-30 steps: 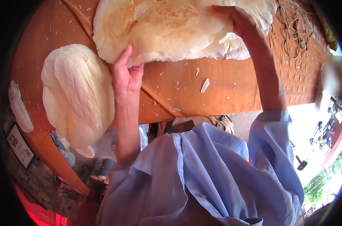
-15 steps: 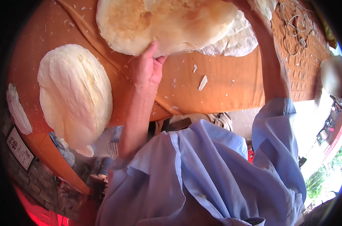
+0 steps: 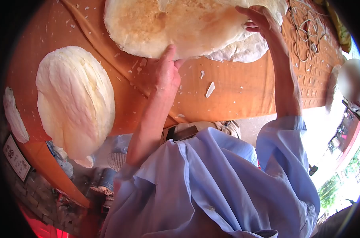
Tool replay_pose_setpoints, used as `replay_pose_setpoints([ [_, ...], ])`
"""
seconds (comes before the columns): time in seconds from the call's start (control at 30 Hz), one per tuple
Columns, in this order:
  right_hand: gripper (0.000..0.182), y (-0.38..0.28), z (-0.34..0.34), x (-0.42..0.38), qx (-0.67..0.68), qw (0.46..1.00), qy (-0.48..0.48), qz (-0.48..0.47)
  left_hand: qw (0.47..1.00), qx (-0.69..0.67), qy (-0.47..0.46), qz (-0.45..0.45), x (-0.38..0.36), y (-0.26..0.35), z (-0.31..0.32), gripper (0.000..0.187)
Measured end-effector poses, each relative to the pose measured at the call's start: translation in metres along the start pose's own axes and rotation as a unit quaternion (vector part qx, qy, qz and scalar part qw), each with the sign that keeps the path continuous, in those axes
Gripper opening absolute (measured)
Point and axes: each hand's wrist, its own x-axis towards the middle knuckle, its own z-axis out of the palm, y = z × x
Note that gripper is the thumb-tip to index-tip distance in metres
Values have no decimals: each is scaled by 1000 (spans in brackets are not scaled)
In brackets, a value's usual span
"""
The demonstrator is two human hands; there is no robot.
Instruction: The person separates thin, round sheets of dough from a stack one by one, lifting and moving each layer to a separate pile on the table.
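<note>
A large browned flatbread (image 3: 176, 23) lies at the top of the view, over paler flatbread (image 3: 243, 50) that shows beneath its right part. My left hand (image 3: 167, 73) is closed on its near edge, thumb on top and the other fingers underneath, partly hidden. At the right end, my right hand (image 3: 263, 22) hovers close over the bread with its fingers apart. Another flatbread (image 3: 75, 103), oval and creased, sits to the left, overhanging the table's near edge.
Crumbs and a larger bread flake (image 3: 210, 89) dot the orange cloth (image 3: 231, 101). A tangled cable (image 3: 307, 35) lies far right. A pale folded piece (image 3: 15, 115) and a framed sign (image 3: 16, 157) are at the far left. Someone's blurred head (image 3: 353, 80) shows at the right edge.
My right hand has come back toward me from the top edge, so its spread fingers now show. My left hand keeps its hold on the bread's near edge. The view has shifted slightly.
</note>
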Motion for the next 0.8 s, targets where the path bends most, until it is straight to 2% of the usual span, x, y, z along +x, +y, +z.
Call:
replay_pose_setpoints([
  [0.1,45,5,-3,-5,107,994,-13,-9,1000,-2,-19,7,5,-4,-8,29],
  [0.2,41,16,-4,9,93,994,9,57,999,8,-36,-2,1,4,-13,26],
  [0.3,43,10,-8,6,54,998,15,-29,996,73,-37,-43,-9,10,-33,23],
  [0.4,46,2,-7,-4,14,994,18,-108,994,95,-38,-44,-22,14,-51,23],
  [0.5,47,10,-5,-2,86,996,31,0,995,85,-16,-52,-29,16,-52,19],
  [0.53,47,7,-9,-3,77,997,-11,30,996,69,-30,-47,-29,16,-51,19],
  [0.63,46,3,-8,-3,76,996,-46,17,997,22,-63,-48,-25,9,-47,21],
  [0.67,42,7,-6,3,99,994,-14,38,996,4,-71,-52,-22,6,-47,22],
  [0.8,38,33,-18,31,305,937,-119,123,992,-38,-108,-57,-25,0,-52,26],
])
